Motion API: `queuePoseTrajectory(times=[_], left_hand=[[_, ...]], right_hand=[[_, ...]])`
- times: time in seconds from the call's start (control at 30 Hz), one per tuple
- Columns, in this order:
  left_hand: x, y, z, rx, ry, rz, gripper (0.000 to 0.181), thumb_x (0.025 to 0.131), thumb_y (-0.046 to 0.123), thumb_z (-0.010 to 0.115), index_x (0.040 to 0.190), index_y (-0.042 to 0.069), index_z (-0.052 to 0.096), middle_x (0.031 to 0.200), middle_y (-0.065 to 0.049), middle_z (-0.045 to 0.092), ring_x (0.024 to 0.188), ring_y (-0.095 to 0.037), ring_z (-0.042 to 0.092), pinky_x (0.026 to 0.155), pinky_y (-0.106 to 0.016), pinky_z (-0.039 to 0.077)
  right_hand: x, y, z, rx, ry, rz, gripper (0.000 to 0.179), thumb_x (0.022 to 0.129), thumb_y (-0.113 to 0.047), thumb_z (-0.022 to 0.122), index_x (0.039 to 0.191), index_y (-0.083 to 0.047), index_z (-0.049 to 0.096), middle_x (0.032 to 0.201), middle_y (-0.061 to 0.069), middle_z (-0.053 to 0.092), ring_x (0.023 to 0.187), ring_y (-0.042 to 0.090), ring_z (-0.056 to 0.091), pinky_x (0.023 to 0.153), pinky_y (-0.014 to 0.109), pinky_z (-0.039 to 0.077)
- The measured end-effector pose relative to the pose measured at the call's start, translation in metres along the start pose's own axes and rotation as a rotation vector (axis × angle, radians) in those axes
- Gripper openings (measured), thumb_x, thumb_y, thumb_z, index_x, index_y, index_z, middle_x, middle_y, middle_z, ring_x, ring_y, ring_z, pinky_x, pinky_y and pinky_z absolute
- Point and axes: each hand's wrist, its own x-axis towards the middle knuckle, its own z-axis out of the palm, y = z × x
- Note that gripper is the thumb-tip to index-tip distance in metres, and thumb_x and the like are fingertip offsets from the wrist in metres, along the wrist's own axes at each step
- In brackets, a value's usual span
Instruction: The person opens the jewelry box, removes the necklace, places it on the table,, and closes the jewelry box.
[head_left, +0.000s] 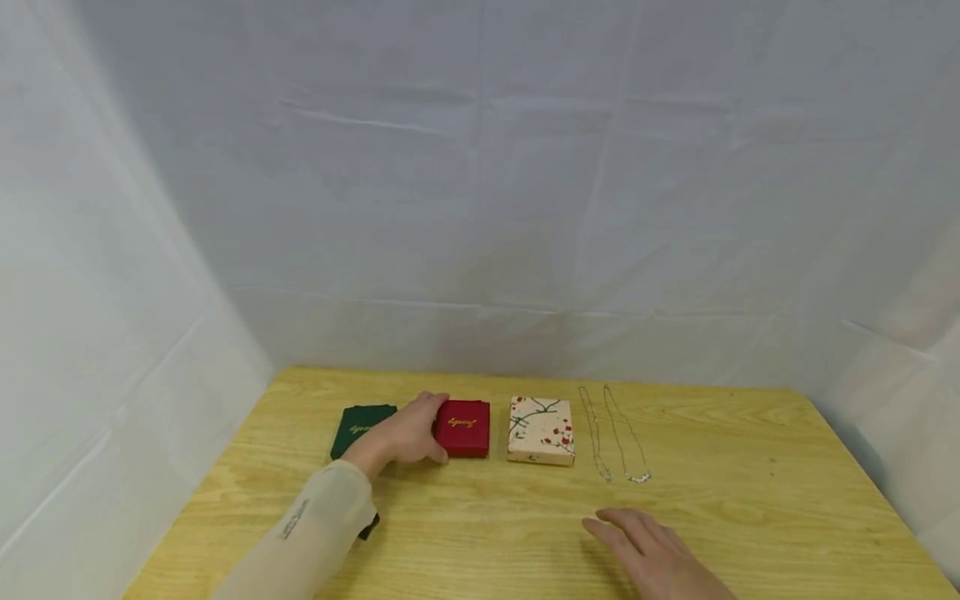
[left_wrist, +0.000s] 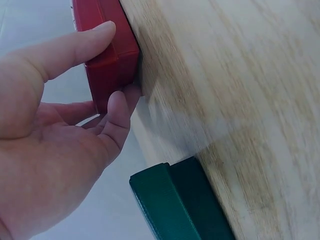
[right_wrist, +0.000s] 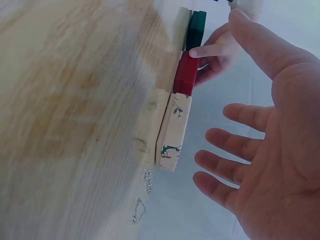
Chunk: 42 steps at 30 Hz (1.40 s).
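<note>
My left hand (head_left: 408, 429) grips the left end of a red box (head_left: 462, 428) with gold lettering, which lies on the table. In the left wrist view the thumb (left_wrist: 102, 39) presses the box's near side, and the other fingers reach round its far side. A dark green box (head_left: 358, 427) lies just left of that hand, partly covered by it. To the right of the red one is a cream box (head_left: 541, 432) with a floral print. My right hand (head_left: 652, 554) hovers near the table's front, holding nothing, its fingers spread and relaxed in the right wrist view.
Two thin silver necklaces, a left one (head_left: 594, 433) and a right one (head_left: 626, 433), lie stretched out right of the cream box. Everything rests on a light wooden table (head_left: 750, 475). Pale sheeting (head_left: 480, 208) hangs behind it and at both sides.
</note>
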Motion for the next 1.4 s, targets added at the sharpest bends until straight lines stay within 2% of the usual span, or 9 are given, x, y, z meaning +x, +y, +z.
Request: queuePoseTrajectory(times=[0.4,0.7,0.87,1.07,1.2,1.4], left_hand=[[0.000,0.001,-0.002,-0.009,-0.028,-0.007,0.097,0.085,0.008,0.089,0.163,-0.003,0.032,0.158,-0.023,0.043,0.135,-0.037,0.051,0.115,-0.057,0.042],[-0.003,-0.001,-0.002,-0.029,-0.003,-0.006,0.109,0.081,0.007,0.092,0.166,-0.003,0.024,0.164,-0.025,0.035,0.139,-0.039,0.048,0.116,-0.057,0.041],[-0.009,-0.004,-0.008,-0.032,0.014,-0.007,0.115,0.078,0.011,0.094,0.167,-0.002,0.022,0.169,-0.027,0.025,0.151,-0.043,0.035,0.119,-0.059,0.036],[-0.017,-0.013,-0.019,-0.005,0.029,0.007,0.115,0.080,0.015,0.093,0.167,-0.001,0.020,0.171,-0.028,0.020,0.156,-0.046,0.023,0.119,-0.062,0.034],[-0.022,-0.021,-0.026,0.005,0.038,0.000,0.117,0.079,0.017,0.094,0.167,-0.002,0.019,0.170,-0.029,0.020,0.156,-0.049,0.020,0.117,-0.063,0.036],[-0.028,-0.032,-0.035,0.015,0.071,0.019,0.120,0.078,0.018,0.096,0.166,-0.005,0.019,0.168,-0.033,0.021,0.153,-0.053,0.023,0.115,-0.065,0.037]], right_hand=[[0.002,-0.002,-0.004,0.044,-0.045,0.019,0.088,0.091,-0.080,0.060,0.152,-0.018,0.053,0.143,0.005,0.057,0.124,0.032,0.060,0.087,0.060,0.057],[0.003,-0.003,-0.002,0.038,-0.047,0.026,0.089,0.091,-0.081,0.059,0.152,-0.018,0.053,0.144,0.005,0.057,0.125,0.032,0.059,0.087,0.060,0.057],[0.003,-0.003,-0.001,0.022,-0.043,0.020,0.088,0.091,-0.081,0.058,0.152,-0.018,0.053,0.144,0.005,0.057,0.124,0.031,0.060,0.087,0.059,0.057],[0.002,-0.003,0.000,0.001,-0.015,-0.007,0.087,0.091,-0.080,0.060,0.152,-0.018,0.053,0.143,0.004,0.057,0.123,0.029,0.060,0.087,0.057,0.058],[0.003,-0.002,0.001,0.000,-0.007,-0.016,0.086,0.091,-0.079,0.061,0.152,-0.018,0.053,0.143,0.003,0.057,0.123,0.029,0.060,0.086,0.057,0.058],[0.003,-0.002,0.000,0.001,-0.007,-0.020,0.087,0.091,-0.079,0.062,0.153,-0.019,0.052,0.143,0.003,0.057,0.124,0.029,0.059,0.086,0.057,0.057]])
